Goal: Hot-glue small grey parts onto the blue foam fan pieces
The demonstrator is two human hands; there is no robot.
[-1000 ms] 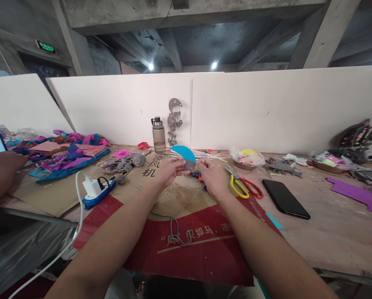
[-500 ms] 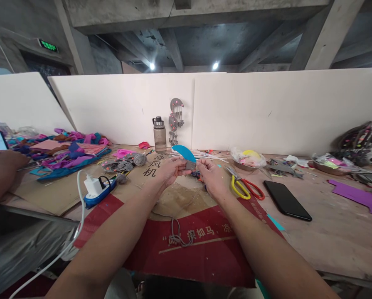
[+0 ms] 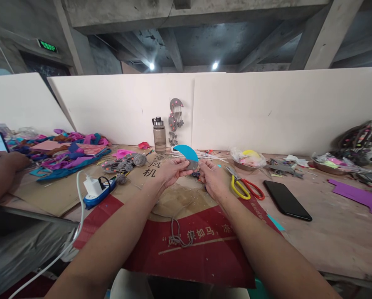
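Observation:
Between my hands is a flat blue and grey piece (image 3: pixel 186 153), which looks like felt. A curved blue part shows at the top and a rounded grey part below. My left hand (image 3: pixel 174 171) pinches its lower left with thumb and fingers. My right hand (image 3: pixel 208 173) has its fingertips closed at the right edge. Whether it also holds a thread or needle is too small to tell. Grey yarn (image 3: pixel 181 240) lies loose on the red and brown cardboard (image 3: pixel 201 261) below. Scissors (image 3: pixel 243 187) with yellow and red handles rest right of my right hand.
A black phone (image 3: pixel 287 200) lies at the right. Behind my hands stand a bottle (image 3: pixel 159 135) and a grey hanging ornament (image 3: pixel 176 118) against a white board (image 3: pixel 251 108). A power strip (image 3: pixel 100 193) and cloth scraps (image 3: pixel 70 153) are left, near another person's hand (image 3: pixel 13 161).
The blue and grey piece has turned slightly and shifted a little right, showing more of its blue face. Both hands keep their hold in nearly the same place.

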